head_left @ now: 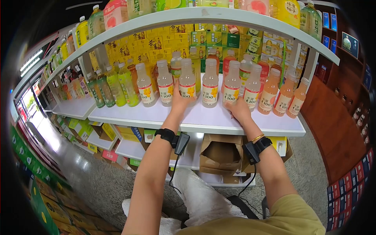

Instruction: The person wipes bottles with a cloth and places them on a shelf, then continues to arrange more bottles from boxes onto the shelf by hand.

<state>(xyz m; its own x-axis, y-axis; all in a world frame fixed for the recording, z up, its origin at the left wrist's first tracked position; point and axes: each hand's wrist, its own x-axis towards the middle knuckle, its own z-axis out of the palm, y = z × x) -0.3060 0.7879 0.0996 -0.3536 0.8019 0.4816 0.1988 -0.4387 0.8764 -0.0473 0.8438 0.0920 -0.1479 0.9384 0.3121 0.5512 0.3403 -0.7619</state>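
Note:
My left hand [181,102] is wrapped round the lower part of a clear C100 drink bottle [187,73] with a yellow-fruit label, upright on the white shelf [149,114]. Another like it [165,83] stands just left of that hand. My right hand [239,111] grips the base of a second C100 bottle [232,78], also upright; some fingers are hidden behind it. Between my hands a third C100 bottle [210,83] stands untouched. Right of my right hand come one more clear bottle [252,87] and several orange-pink bottles [269,92].
Green tea bottles [127,84] stand at the shelf's left. Yellow cartons [137,45] fill the back. An upper shelf edge [203,13] crosses above my hands. Below are an open cardboard box [221,153] and lower shelves; a wooden cabinet [329,117] stands at right.

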